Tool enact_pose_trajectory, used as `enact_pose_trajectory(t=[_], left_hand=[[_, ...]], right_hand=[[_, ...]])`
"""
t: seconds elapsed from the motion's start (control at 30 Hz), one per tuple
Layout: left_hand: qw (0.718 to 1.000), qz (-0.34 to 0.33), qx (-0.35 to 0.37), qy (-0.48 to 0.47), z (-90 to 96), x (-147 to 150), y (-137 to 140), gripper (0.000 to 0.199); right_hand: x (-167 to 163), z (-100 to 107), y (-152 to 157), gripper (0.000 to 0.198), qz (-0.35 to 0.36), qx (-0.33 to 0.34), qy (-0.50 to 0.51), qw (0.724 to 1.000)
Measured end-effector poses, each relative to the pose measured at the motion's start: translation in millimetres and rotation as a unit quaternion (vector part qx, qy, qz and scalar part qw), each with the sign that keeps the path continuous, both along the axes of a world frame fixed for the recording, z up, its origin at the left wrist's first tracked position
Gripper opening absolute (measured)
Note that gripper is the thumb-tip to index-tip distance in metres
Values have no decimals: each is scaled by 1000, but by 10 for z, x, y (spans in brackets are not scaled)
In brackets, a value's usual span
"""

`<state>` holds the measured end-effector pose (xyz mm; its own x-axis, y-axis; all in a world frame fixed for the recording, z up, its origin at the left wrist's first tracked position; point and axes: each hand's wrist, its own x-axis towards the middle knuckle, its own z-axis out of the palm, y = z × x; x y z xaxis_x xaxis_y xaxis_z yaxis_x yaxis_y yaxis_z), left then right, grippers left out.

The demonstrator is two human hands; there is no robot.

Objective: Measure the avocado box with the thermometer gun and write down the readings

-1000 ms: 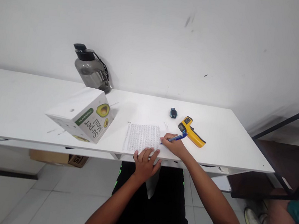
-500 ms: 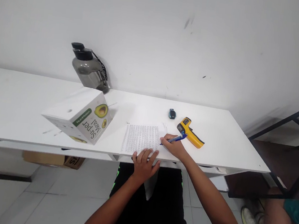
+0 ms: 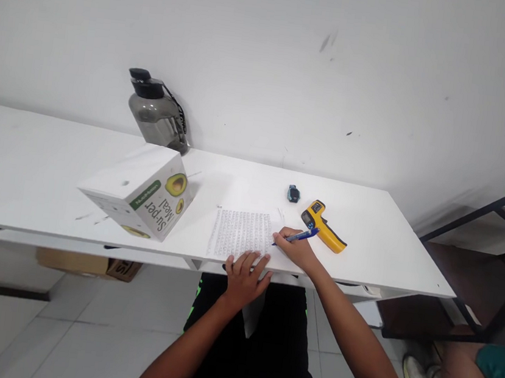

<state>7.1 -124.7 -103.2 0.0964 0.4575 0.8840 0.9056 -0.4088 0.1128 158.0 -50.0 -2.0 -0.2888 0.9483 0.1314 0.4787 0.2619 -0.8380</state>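
Note:
A paper sheet [image 3: 242, 231] covered in rows of small handwriting lies on the white desk near its front edge. My right hand [image 3: 294, 247] grips a blue pen [image 3: 304, 234], its tip down at the sheet's right side. My left hand [image 3: 245, 277] rests with spread fingers over the lower edge of the sheet and the desk edge. Just right of the pen lies a yellow infrared thermometer gun [image 3: 324, 227]. A small watch [image 3: 293, 194] with a dark face sits behind the sheet.
To the left stands a white box [image 3: 159, 202] with avocado pictures, and behind it a grey water bottle [image 3: 158, 113] by the wall. A cardboard box [image 3: 82, 263] is under the desk [image 3: 392, 249]. At right are a black metal frame [image 3: 472, 231] and another person's leg [image 3: 464, 377].
The view has shifted slightly, so the box and bottle appear a little further right. My right hand keeps hold of the pen at the sheet's right side; my left hand stays in place.

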Motion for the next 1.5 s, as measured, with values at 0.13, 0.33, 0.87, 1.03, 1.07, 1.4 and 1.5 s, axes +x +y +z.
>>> enact_pose_trajectory(t=[0.13,0.33,0.87,1.03,1.07,1.4,1.5], left_hand=[[1000,-2,-4,-1,1,-3,0,34],[1000,-1,3,0,12,0,2,33],[1000,-3,-11,8,-31,-17,-11,37],[1000,-3,-13,9,-23,-18,-15,37],[1000,-3,-12,10,-19,-18,-16,36],[1000,-4,-30,9,61,-14,-55,32],[999,-1,-43,9,89,-10,-77,31]], right_hand=[[-3,8,-5,28,-5,-3,2,1000],[1,1,-12,31,-17,5,-1,1000],[23,-11,-11,31,-25,18,28,999],[22,27,-34,29,-35,23,43,998],[23,27,-37,29,-43,24,43,998],[32,-12,-42,31,-70,47,46,995],[37,-42,-26,32,-83,60,57,993]])
